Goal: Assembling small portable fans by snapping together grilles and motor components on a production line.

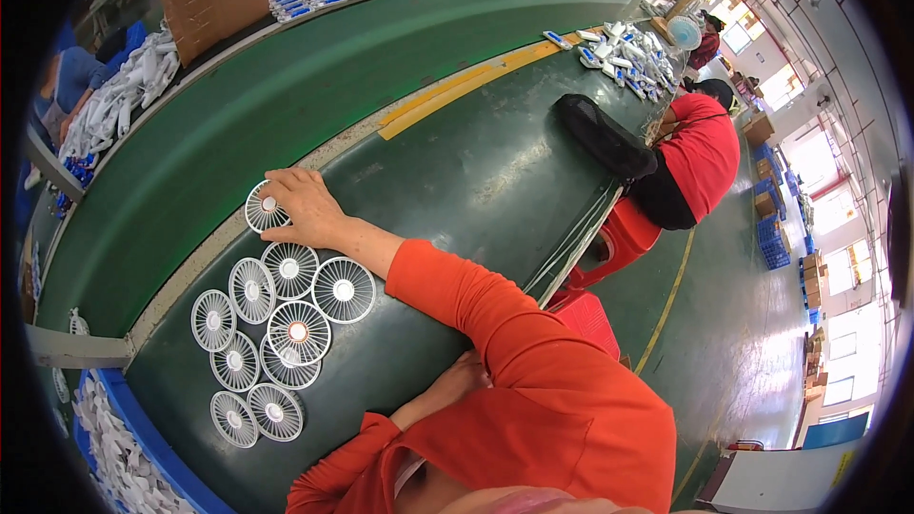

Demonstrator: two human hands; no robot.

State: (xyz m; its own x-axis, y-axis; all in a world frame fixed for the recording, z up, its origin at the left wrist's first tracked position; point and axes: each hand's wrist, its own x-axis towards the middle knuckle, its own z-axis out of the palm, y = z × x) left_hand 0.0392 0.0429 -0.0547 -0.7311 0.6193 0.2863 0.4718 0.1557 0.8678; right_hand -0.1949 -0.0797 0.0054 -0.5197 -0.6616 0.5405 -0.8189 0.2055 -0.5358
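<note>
My right hand [309, 209] reaches across the green work table and grips the rim of a white round fan guard [268, 207], fingers on top and thumb at its near side. Below it on the table lie several similar spoked white fan guards, some overlapping; one with an orange ring [298, 332] at its hub rests on others. Close to my body, my left hand [459, 379] is by the table's near edge, its fingers hidden behind my right sleeve.
A green conveyor belt [205, 128] runs along the far side. At lower left stands a blue bin [157, 447] of white pieces. Toward the upper right are a black bag [602, 136], a heap of white-and-blue items [628, 57] and a bent-over co-worker [703, 157] in red beside red stools.
</note>
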